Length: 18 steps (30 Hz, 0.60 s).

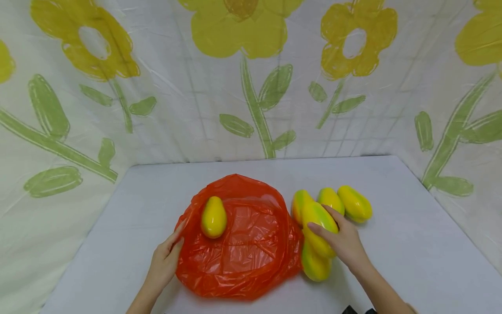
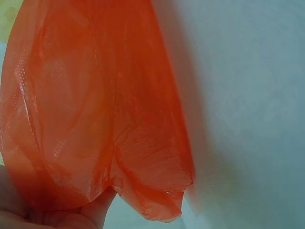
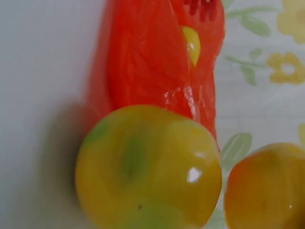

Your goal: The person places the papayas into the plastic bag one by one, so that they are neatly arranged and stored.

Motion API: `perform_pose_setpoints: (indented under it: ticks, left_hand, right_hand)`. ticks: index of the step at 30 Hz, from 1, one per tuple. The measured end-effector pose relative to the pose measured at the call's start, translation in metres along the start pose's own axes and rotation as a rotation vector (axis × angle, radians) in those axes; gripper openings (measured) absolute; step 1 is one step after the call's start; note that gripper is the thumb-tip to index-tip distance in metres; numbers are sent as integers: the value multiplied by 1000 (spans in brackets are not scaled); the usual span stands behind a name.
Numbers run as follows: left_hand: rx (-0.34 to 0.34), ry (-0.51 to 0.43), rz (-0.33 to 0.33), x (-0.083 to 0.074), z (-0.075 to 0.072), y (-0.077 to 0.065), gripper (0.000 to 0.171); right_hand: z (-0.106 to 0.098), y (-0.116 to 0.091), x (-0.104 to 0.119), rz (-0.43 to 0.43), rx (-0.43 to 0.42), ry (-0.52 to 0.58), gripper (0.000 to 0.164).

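A red plastic bag (image 1: 251, 261) lies with its mouth spread wide, and one yellow papaya (image 1: 214, 218) sits inside it toward the left. My left hand (image 1: 164, 261) holds the bag's left rim; in the left wrist view its fingers (image 2: 66, 219) are partly behind the red film. On the other side, my right hand (image 1: 347, 242) grips a yellow-green papaya (image 1: 318, 218) between thumb and fingers, close to the bag's right edge. Below it lies another papaya (image 1: 315, 265), partly covered by the held one. The right wrist view shows a papaya (image 3: 147, 167) large in front of the bag.
Behind the right hand lie more papayas: one (image 1: 301, 201) against the bag's right side, another (image 1: 331, 199) near the fingertips, a third (image 1: 354, 204) farthest right. A flower-printed curtain (image 1: 176, 109) borders the pale table (image 1: 129, 235). Small black objects (image 1: 350, 310) show at the bottom edge.
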<state>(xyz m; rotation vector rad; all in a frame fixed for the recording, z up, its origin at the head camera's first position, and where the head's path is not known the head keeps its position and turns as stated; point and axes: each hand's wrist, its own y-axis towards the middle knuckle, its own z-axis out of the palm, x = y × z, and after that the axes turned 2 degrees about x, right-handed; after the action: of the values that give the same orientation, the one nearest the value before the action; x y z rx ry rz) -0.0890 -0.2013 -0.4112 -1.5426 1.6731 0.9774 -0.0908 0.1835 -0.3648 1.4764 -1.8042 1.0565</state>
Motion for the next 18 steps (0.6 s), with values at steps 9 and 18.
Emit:
perform_pose_setpoints:
  ticks: [9,18]
  left_hand:
    - [-11,-6,10,0,1,1,41]
    - [-2,-9,-9,-1,0,0,41]
  right_hand:
    - [14,0,19,-34,13,50,79]
    - [33,5,43,-92,21,104,77]
